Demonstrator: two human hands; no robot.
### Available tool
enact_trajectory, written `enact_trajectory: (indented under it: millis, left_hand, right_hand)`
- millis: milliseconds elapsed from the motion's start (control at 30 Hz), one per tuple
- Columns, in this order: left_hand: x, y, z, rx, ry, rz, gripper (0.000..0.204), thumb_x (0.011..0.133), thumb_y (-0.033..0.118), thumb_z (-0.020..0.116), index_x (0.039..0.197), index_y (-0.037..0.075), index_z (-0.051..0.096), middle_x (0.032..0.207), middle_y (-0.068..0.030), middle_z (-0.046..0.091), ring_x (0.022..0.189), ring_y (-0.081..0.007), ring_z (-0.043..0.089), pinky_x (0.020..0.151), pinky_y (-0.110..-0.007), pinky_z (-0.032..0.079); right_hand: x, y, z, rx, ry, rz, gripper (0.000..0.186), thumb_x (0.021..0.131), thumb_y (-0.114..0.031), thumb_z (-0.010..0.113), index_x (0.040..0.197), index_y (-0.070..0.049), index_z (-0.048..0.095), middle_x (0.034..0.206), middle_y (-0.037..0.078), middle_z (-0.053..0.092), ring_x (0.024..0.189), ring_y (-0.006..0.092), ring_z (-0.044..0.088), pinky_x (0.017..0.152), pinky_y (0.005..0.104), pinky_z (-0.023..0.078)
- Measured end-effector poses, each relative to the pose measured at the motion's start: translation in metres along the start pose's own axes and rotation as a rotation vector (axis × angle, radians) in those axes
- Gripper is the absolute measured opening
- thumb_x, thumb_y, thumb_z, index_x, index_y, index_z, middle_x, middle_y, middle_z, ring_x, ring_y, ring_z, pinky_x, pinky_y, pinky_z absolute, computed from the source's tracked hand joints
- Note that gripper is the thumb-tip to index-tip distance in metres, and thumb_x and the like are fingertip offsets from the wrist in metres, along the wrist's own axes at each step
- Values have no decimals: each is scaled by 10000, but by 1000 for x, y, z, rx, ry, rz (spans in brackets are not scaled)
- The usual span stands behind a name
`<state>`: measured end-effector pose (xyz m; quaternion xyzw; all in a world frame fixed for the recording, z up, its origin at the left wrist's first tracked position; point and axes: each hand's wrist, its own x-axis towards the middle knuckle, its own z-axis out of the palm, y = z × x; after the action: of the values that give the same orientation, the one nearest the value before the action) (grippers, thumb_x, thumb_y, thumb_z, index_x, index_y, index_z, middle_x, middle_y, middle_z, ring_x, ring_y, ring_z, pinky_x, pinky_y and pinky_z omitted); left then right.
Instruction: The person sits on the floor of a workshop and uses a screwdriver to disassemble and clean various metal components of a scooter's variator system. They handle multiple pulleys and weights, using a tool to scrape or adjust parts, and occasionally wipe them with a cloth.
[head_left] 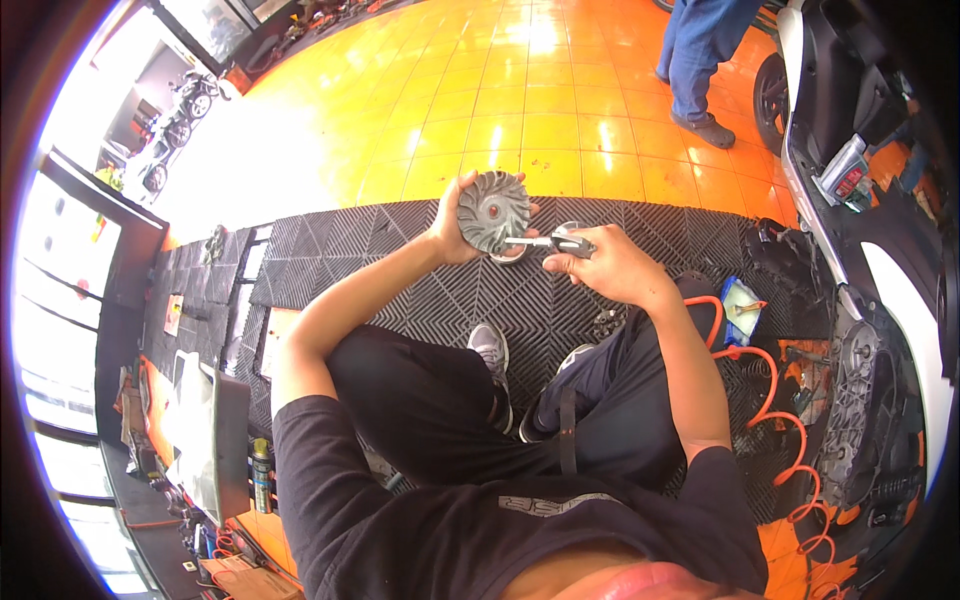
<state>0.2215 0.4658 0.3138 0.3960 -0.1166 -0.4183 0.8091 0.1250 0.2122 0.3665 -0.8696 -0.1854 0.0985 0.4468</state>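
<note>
My left hand (452, 228) is closed round the rim of a grey metal finned pulley (493, 205), a round disc with curved blades and a small reddish-brown hole at its centre. The bladed face is turned up toward me. From the right, my right hand (622, 266) grips an air blow gun (572, 244) with a dark and silver body. Its thin nozzle points left at the pulley's lower edge; whether the tip touches the metal I cannot tell. An orange coiled air hose (768, 385) runs past my right forearm.
I sit on a black ribbed mat (340, 240). At right are a scooter (800, 130), a grey engine casing (850, 430) and a blue-and-white bag (740, 308) with a brush. A grey bin (222, 440) and a spray can (262, 475) stand left. Another person's legs (700, 60) are beyond, on orange tiles.
</note>
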Motion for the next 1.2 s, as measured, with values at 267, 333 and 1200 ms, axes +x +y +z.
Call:
enact_trajectory:
  millis: [267,333,1200]
  left_hand:
    - [6,-10,-4,-2,118,-14,745,897,680,385,1474,209,381,1396,-162,495,1206,-407,544,913,-636,468]
    - [7,-10,4,-18,166,-44,752,896,687,376,1476,209,388,1398,-156,496,1226,-365,533,926,-631,460]
    - [-3,17,2,-21,18,112,766,890,658,422,1493,192,350,1365,-236,499,1171,-478,556,852,-563,529]
  right_hand:
    - [0,-9,13,40,92,-84,350,897,-314,711,900,35,682,648,94,623,566,160,583,577,319,476]
    - [4,-10,11,-39,285,-119,334,895,-315,715,897,18,692,646,75,620,557,144,550,566,314,459]
    - [-6,5,-18,28,102,142,306,896,-278,700,1004,8,701,693,136,645,601,184,576,605,336,466]
